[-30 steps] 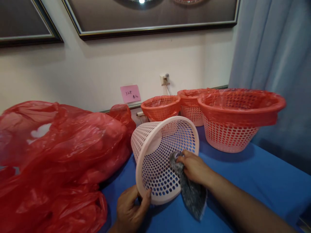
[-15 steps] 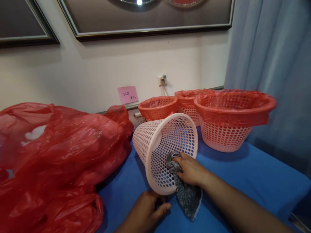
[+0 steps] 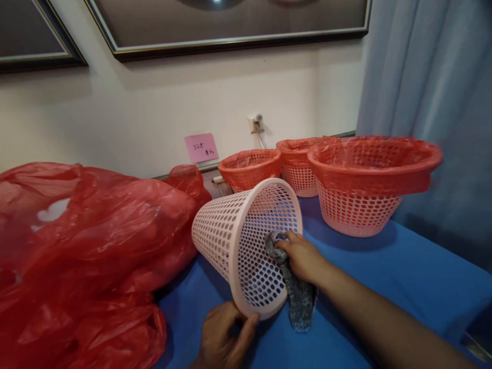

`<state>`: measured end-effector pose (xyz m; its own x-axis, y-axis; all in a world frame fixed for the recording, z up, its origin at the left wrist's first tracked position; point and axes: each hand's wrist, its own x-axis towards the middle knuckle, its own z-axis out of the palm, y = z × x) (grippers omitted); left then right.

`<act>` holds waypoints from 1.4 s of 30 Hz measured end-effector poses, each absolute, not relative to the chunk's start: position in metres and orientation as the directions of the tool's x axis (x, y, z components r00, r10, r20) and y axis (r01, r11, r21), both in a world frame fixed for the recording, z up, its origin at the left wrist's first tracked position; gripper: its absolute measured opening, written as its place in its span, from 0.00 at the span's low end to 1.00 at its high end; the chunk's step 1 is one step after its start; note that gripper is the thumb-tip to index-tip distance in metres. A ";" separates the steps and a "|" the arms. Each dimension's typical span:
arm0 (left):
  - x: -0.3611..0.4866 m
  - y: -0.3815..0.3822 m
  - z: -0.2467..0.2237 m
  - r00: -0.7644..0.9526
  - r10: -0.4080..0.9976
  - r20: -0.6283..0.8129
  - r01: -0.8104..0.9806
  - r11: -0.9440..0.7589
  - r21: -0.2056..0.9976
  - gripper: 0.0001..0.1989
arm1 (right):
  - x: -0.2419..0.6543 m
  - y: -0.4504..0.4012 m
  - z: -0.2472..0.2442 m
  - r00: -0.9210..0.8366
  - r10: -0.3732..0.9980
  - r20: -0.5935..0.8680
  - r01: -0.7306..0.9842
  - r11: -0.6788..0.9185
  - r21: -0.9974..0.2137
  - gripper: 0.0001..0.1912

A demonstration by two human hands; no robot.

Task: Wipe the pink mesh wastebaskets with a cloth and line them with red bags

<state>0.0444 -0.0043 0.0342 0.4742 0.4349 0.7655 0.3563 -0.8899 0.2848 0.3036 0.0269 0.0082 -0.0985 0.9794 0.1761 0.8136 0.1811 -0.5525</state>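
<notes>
You face an off-white wall (image 3: 154, 113), where a large, dark-framed rectangular picture (image 3: 238, 23) hangs beside a second dark-framed picture (image 3: 31, 31). Below them you see a handwritten pink paper note (image 3: 201, 148) and a pale rectangular wall socket (image 3: 253, 125). On your right, a light-blue fabric curtain (image 3: 423, 92) hangs in folds past the edge of the blue-covered table (image 3: 415, 271).

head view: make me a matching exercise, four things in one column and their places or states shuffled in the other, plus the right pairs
Things
1. gray cloth
2. pale basket
3. pink note
4. red plastic

Places or states
A. on the wall
B. heaped at the left side of the picture
C. gripped by the right hand
D. tipped over, with its rim by the left hand

Right pairs: 1-C, 2-D, 3-A, 4-B
</notes>
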 end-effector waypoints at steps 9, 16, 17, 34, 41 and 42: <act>0.032 0.007 0.021 0.211 0.569 0.794 0.447 -0.779 0.440 0.05 | 0.286 0.018 0.004 -0.293 0.931 0.220 0.718 0.366 -0.593 0.30; 0.029 0.008 0.005 0.213 0.659 0.722 0.409 -0.731 0.546 0.31 | 0.273 0.022 -0.003 -0.437 0.842 0.316 0.357 0.485 -0.798 0.37; 0.027 0.009 0.005 0.220 0.644 0.733 0.413 -0.742 0.528 0.30 | 0.273 0.022 -0.003 -0.455 0.834 0.312 0.352 0.490 -0.797 0.36; 0.017 0.017 0.011 0.156 0.743 0.650 0.354 -0.657 0.666 0.27 | 0.271 0.001 0.019 -0.452 0.849 0.274 0.620 0.520 -0.588 0.23; 0.025 0.017 0.013 0.266 0.627 0.732 0.413 -0.760 0.502 0.32 | 0.282 0.015 0.006 -0.249 0.949 0.192 0.758 0.314 -0.571 0.25; 0.026 0.016 0.012 0.278 0.618 0.736 0.413 -0.768 0.489 0.32 | 0.286 0.016 0.007 -0.186 0.967 0.173 0.796 0.252 -0.550 0.26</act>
